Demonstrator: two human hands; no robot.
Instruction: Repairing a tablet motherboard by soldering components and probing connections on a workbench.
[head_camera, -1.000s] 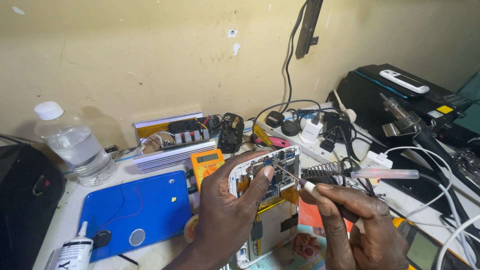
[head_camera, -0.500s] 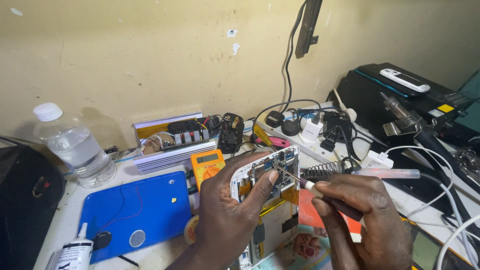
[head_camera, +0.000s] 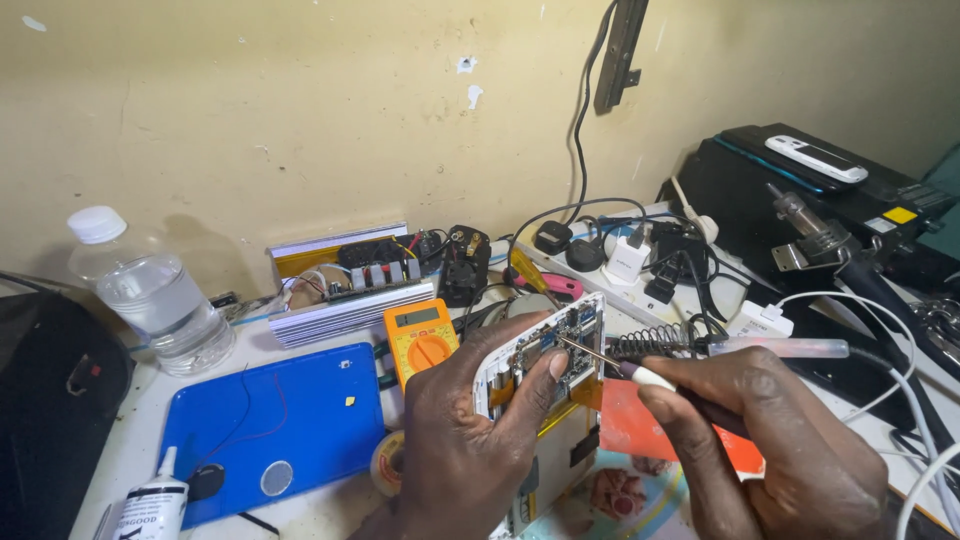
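Head view, looking down at a cluttered white bench (head_camera: 120, 450) against a yellow wall. At far left stands a clear water bottle (head_camera: 150, 295) with a white cap. Below it, at the bottom edge, is a small white glue bottle (head_camera: 150, 505), beside a blue mat (head_camera: 300, 420). Behind the mat lies a finned metal unit (head_camera: 350, 290) with loose wires. An orange multimeter (head_camera: 422, 340) sits just right of the mat. At centre, the left hand (head_camera: 460, 450) is clamped on an opened phone (head_camera: 540, 350), held tilted with its circuit board facing right. The right hand (head_camera: 770, 450) is closed around a soldering iron (head_camera: 620, 365), its thin tip touching the board. Behind, a white power strip (head_camera: 620, 265) holds several plugs. At far right, a black box (head_camera: 800, 190) carries a white handset (head_camera: 815, 158).
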